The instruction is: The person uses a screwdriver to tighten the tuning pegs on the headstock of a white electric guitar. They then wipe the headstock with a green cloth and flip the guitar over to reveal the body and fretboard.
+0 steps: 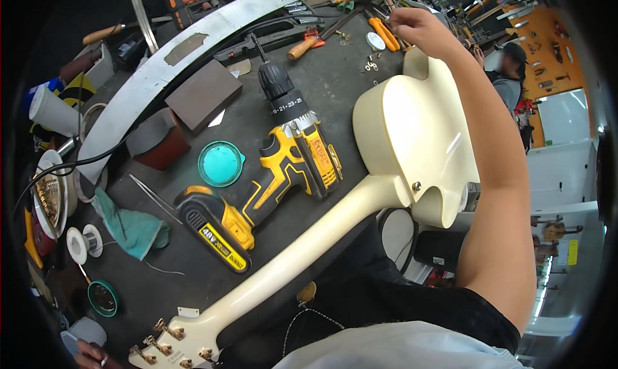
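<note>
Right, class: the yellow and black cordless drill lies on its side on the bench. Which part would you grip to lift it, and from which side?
Grip the drill by its yellow handle, between the motor body and the battery block. Come from the left, over the teal lid: the cream guitar crowds its right side.

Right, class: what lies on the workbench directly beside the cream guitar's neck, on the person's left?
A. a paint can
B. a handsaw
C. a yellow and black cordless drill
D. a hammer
C: the yellow and black cordless drill lies on its side on the dark workbench, just left of the cream guitar's neck.
</note>
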{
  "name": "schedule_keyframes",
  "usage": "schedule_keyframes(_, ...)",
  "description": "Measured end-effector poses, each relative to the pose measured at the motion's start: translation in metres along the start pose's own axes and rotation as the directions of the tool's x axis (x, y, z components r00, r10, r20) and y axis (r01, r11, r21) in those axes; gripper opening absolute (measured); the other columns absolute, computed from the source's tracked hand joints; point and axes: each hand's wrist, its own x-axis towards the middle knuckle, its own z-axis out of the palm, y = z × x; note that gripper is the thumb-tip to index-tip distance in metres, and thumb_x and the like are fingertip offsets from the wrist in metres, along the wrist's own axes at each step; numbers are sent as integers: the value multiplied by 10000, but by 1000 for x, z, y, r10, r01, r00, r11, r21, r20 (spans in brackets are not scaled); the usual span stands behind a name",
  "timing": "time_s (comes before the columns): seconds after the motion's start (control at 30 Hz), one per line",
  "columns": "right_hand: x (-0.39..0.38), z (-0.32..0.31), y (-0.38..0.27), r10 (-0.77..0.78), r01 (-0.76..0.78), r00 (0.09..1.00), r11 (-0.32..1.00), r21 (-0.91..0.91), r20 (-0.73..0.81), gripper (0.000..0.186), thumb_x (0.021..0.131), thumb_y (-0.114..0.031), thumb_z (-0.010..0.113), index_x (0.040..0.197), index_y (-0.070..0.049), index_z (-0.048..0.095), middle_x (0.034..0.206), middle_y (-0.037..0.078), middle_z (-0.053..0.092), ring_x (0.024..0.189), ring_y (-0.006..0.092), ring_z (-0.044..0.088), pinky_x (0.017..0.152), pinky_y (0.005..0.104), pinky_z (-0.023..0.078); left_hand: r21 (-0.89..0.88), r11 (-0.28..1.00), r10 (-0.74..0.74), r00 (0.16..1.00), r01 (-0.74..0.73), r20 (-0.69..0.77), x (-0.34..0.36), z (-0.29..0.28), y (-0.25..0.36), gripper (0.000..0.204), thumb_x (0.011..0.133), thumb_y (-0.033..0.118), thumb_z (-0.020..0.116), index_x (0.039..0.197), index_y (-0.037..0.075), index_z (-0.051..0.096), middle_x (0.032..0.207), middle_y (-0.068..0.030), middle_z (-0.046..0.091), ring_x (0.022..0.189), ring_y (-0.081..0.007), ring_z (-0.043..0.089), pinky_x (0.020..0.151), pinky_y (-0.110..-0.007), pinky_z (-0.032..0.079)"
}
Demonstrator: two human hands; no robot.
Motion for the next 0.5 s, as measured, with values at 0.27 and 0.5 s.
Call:
schedule_keyframes(0.27, -174, 20, -135, 80, -8, 997, -2, 1000, 8, 167, 1026, -241, 648, 1040, -77, 672, 898, 6, 661, 789, 105, 616, 729, 275, 506, 299, 945, -133, 991, 131, -15, -4, -50, -13, 192, 1109, 109, 495, 1271, 48, 577, 1251, -128, 573, 1184, -261, 586, 979, -354, 496)
schedule_keyframes(0.5, -244, 98, -213, -203, -191, 976, -620, 761, 79, 129, 998, -211, 651, 994, -83, 667, 876, 11, 631, 763, 131, 538, 707, 297, 465, 485, 874, -32, 999, 25, 6, -1, 3, 32, 200, 1121, 81, 461, 1254, -14, 575, 1287, -171, 631, 1156, -246, 678, 982, -374, 580)
